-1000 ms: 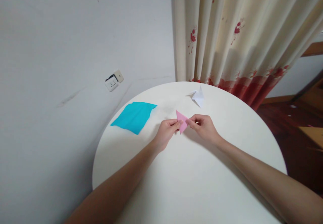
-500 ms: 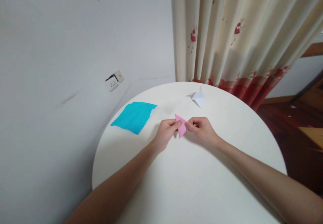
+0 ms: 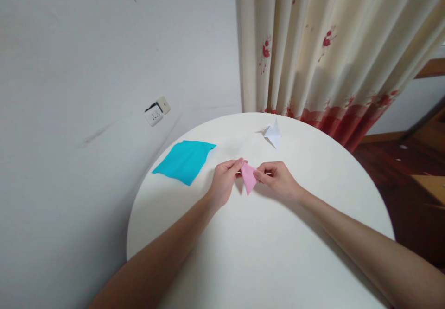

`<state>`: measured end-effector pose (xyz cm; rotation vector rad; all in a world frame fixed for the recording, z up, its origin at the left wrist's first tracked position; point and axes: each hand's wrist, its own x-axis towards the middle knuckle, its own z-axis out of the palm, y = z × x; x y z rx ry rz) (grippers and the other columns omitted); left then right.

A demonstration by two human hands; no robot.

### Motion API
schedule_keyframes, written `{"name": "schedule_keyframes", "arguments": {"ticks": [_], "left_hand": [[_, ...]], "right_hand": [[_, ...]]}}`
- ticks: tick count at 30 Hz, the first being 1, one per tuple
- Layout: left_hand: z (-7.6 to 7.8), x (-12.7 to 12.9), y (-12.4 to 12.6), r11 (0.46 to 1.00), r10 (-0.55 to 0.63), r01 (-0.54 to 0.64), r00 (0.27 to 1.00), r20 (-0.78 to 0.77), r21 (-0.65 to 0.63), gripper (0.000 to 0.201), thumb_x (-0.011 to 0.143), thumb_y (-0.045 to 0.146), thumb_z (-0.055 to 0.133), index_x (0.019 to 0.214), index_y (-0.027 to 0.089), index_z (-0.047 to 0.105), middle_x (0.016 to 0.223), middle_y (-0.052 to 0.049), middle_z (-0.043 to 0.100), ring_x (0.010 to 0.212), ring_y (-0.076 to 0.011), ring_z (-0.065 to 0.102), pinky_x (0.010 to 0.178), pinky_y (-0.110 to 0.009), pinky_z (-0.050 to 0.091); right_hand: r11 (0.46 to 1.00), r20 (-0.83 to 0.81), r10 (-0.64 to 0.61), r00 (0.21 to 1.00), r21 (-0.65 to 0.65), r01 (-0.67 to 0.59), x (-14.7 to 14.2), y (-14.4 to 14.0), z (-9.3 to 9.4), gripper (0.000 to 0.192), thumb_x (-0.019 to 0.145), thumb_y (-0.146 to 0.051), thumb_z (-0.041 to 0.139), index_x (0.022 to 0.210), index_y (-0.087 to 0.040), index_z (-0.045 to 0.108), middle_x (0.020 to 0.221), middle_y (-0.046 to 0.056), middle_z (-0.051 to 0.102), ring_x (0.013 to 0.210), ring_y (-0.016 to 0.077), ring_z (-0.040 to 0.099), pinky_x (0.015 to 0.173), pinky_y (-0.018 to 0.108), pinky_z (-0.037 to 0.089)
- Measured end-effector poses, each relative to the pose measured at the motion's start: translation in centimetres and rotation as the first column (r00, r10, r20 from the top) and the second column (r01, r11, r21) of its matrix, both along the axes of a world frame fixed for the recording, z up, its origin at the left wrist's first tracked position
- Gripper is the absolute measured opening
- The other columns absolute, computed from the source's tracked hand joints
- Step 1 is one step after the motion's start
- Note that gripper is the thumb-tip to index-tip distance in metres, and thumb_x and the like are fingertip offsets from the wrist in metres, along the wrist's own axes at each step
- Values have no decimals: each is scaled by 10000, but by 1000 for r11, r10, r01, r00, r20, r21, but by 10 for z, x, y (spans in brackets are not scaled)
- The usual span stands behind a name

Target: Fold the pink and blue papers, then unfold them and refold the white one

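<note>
While both hands pinch it, the pink paper (image 3: 248, 179) hangs btwn them just above the table (image 3: 264, 253), tip down: left hand (image 3: 224, 181) grips its top corner, right hand (image 3: 278, 179) its side, prob. steadying a fold. Blue sheet (image 3: 184, 160) lies left of the hands, white folded paper (image 3: 273, 133) beyond.

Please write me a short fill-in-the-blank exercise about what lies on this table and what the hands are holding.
1. Both the left hand and the right hand pinch a folded piece of paper whose colour is ____.
2. The flat blue sheet lies on the person's ____ side of the round table.
3. The small folded figure near the table's far edge is ____ in colour.
4. Behind the table hangs a ____ with red flowers.

Missing words: pink; left; white; curtain
</note>
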<state>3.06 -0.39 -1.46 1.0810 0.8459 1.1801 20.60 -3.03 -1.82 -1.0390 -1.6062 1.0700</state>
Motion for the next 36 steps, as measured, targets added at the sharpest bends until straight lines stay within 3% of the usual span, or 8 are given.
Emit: {"name": "schedule_keyframes", "arguments": {"ticks": [5, 8, 11, 16, 19, 23, 30, 36], "left_hand": [[3, -1, -1, 997, -76, 77, 995, -60, 15, 360, 791, 473, 719, 825, 115, 725, 802, -67, 672, 754, -151, 581, 721, -279, 460], [3, 0, -4, 979, -200, 205, 953, -226, 1, 423, 798, 516, 696, 706, 104, 684, 659, -39, 610, 615, -115, 504, 595, -247, 383], [1, 1, -6, 976, -200, 218, 920, -336, 16, 467, 805, 550, 672, 644, 112, 648, 585, -24, 569, 564, -109, 465, 549, -249, 325], [0, 1, -5, 975, -221, 217, 953, -209, -40, 447, 795, 554, 685, 696, 119, 662, 668, -36, 605, 604, -111, 481, 586, -251, 344], [3, 1, -5, 956, -274, 268, 961, -38, -117, 431, 788, 540, 704, 700, 121, 652, 685, -26, 589, 616, -101, 474, 601, -243, 353], [3, 1, -7, 921, -354, 355, 935, 34, -160, 413, 806, 528, 701, 748, 120, 664, 724, -33, 602, 632, -96, 486, 614, -238, 361], [2, 1, -6, 920, -379, 376, 925, -11, -110, 403, 786, 509, 727, 720, 117, 660, 731, -40, 611, 665, -111, 509, 640, -250, 379], [3, 6, -8, 957, -272, 290, 918, -287, 22, 456, 769, 562, 706, 686, 114, 683, 655, -40, 626, 618, -123, 513, 603, -253, 365]], "right_hand": [[997, -16, -72, 997, -28, 71, 0, 3, -4, 317, 848, -408, 619, 679, -144, 657, 611, -6, 570, 567, 106, 443, 541, 251, 320], [987, -61, -155, 986, -42, 153, 0, 5, -5, 338, 829, -432, 638, 662, -140, 667, 589, 0, 578, 548, 107, 453, 533, 253, 325], [981, -96, -187, 978, -67, 181, 0, 7, -4, 364, 802, -462, 665, 622, -147, 648, 559, -1, 569, 523, 104, 448, 517, 252, 325], [984, -183, -132, 974, -140, 107, -3, 6, 0, 492, 831, -602, 586, 621, -158, 628, 574, 10, 571, 505, 107, 443, 478, 251, 325], [992, -210, -81, 974, -115, 58, -4, 4, 3, 411, 769, -559, 694, 709, -154, 673, 609, 2, 599, 523, 101, 454, 497, 243, 346], [994, -235, -97, 967, -76, 82, -6, 2, 5, 363, 737, -511, 747, 689, -160, 670, 571, -14, 587, 512, 95, 443, 513, 243, 359], [994, -204, -105, 973, -46, 98, -4, 0, 4, 346, 757, -501, 730, 714, -161, 683, 623, 9, 637, 558, 117, 512, 557, 255, 410], [984, -121, -175, 977, 21, 178, -2, 1, 1, 325, 814, -468, 675, 713, -160, 698, 642, 22, 644, 593, 137, 526, 573, 262, 407]]}}
